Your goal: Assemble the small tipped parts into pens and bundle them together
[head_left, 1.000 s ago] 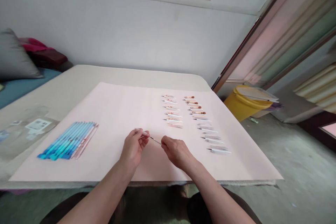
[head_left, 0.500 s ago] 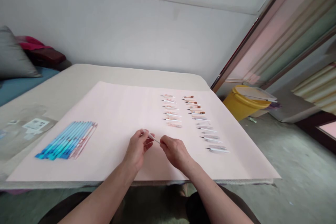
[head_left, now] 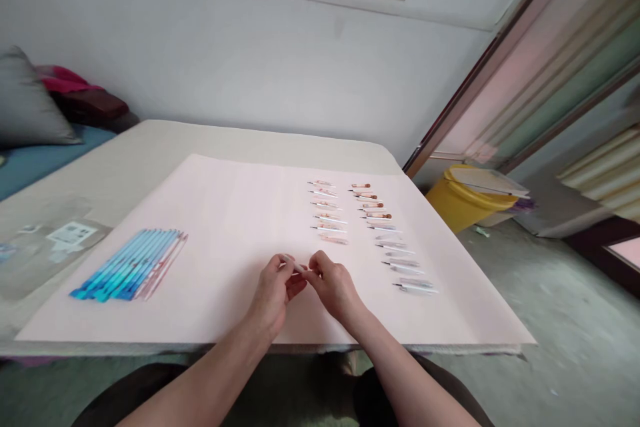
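Close to the table's front, my left hand (head_left: 270, 290) is closed around a slim, pale pen (head_left: 295, 267). My right hand (head_left: 334, 285) pinches the pen's right end, the fingertips of both hands almost meeting. The held end is hidden by my fingers. Right of my hands, two columns of pen parts lie on the pale sheet: clear barrels (head_left: 333, 239) beside thin white refills with dark tips, and several brown-ended barrels (head_left: 379, 216) in the far right column. To the left, a row of blue pens (head_left: 133, 263) lies side by side, with pinkish pens (head_left: 163, 267) at its right edge.
The pale sheet (head_left: 225, 213) covers much of the table (head_left: 260, 140). A clear plastic bag with a label (head_left: 73, 233) lies at the left. A yellow bin (head_left: 453, 200) stands beyond the right edge, and a grey cushion (head_left: 33, 107) sits at far left.
My hands have come closer together. The thin white length that showed between them is now mostly out of sight, and my left hand has shifted right.
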A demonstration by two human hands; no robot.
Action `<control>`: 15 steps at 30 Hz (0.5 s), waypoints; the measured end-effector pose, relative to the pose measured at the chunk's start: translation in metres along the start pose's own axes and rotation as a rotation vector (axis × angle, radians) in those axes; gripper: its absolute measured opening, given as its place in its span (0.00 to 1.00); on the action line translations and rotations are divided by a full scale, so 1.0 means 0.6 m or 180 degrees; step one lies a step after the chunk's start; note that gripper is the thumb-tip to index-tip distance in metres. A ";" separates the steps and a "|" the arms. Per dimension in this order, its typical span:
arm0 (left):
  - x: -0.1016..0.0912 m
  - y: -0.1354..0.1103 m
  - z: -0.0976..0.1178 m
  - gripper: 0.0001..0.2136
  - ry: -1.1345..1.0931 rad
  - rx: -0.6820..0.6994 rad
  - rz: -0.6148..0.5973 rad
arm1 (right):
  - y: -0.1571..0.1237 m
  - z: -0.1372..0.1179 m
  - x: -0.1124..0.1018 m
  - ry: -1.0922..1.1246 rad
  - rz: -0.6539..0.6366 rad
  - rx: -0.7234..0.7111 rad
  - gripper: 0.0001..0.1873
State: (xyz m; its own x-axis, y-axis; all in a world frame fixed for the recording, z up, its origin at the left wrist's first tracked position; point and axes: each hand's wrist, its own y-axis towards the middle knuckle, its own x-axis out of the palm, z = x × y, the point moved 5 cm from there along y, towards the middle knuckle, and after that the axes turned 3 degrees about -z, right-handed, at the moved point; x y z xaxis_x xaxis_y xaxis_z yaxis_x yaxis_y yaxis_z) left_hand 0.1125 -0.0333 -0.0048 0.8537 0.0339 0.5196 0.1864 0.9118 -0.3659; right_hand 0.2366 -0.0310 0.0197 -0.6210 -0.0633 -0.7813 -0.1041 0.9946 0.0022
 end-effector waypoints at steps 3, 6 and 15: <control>-0.002 0.003 0.003 0.12 -0.0053 0.0043 0.0011 | 0.003 0.006 0.008 -0.0149 -0.0037 0.0109 0.08; -0.003 0.004 0.003 0.12 -0.0008 0.0058 0.0033 | 0.004 0.009 0.012 0.0243 -0.0046 0.0055 0.11; -0.007 0.005 0.008 0.12 0.0241 0.0075 0.0105 | -0.002 0.010 0.017 0.1363 -0.0157 0.0075 0.02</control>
State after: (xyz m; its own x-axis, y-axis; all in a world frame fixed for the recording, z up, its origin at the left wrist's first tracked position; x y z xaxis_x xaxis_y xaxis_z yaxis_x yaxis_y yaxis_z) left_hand 0.1072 -0.0285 -0.0041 0.8937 0.0340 0.4473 0.1468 0.9201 -0.3632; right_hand 0.2349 -0.0324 0.0079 -0.8826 -0.1344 -0.4505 -0.1270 0.9908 -0.0467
